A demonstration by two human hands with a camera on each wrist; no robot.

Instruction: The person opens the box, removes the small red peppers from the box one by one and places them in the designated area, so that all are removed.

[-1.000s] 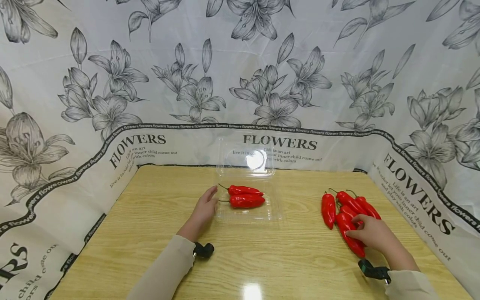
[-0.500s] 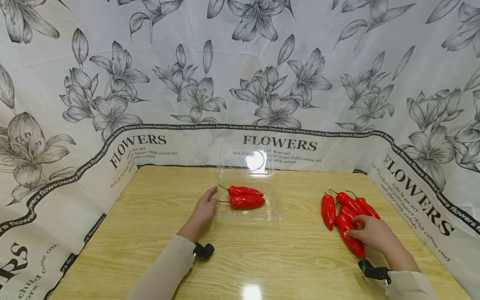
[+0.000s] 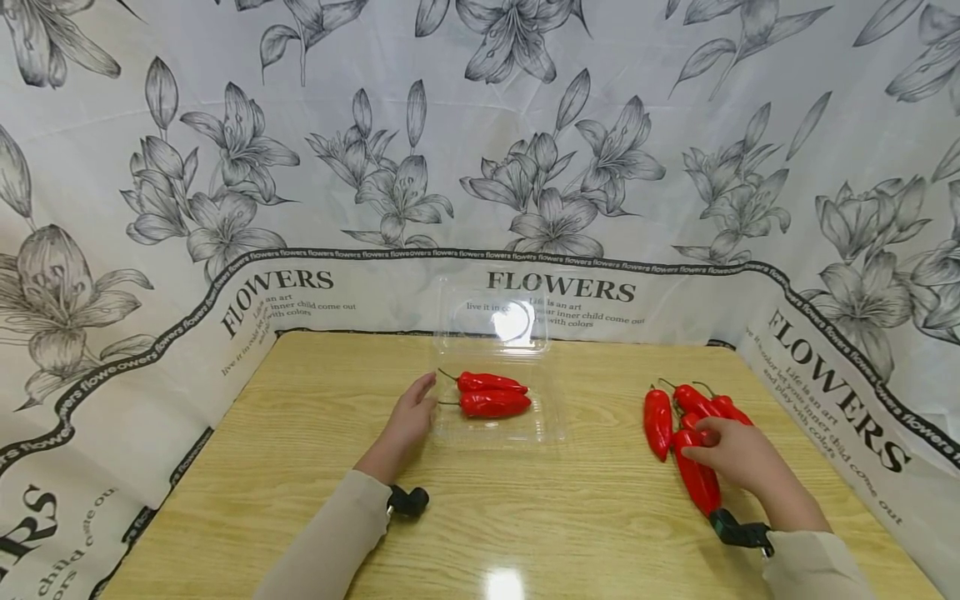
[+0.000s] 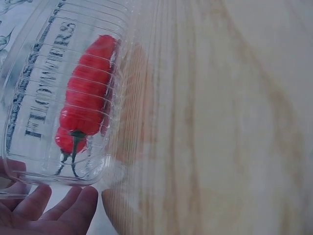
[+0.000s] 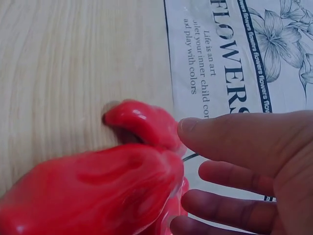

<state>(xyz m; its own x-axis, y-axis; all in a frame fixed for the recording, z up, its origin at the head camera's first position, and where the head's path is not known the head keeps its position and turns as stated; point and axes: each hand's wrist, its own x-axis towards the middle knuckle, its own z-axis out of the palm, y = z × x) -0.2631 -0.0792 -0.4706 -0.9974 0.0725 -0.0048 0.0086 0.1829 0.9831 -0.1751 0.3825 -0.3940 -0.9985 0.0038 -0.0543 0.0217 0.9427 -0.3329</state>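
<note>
In the head view my left hand [image 3: 408, 421] rests against the left side of a clear plastic clamshell box [image 3: 543, 429]. Its fingers [image 4: 80, 205] lie along the box's edge in the left wrist view. Two red peppers [image 3: 493, 404] lie side by side in the box, stems toward that hand. At the right, my right hand [image 3: 742, 454] is over a pile of red peppers, thumb and fingers apart. The nearest pepper [image 3: 697, 475] lies beneath the thumb, its lower end partly behind the wrist camera. No pepper shows between the fingers [image 5: 225, 210] in the right wrist view.
The box's lid [image 3: 453, 333] stands raised at the back. One pepper [image 3: 657, 423] lies at the left of the pile. A flower-printed cloth [image 3: 405, 300] borders the wooden table [image 3: 315, 383] behind and at both sides.
My right hand has shifted slightly up and left over the pile. The nearest pepper's lower end has swung a little left. My left hand and the box have stayed put.
</note>
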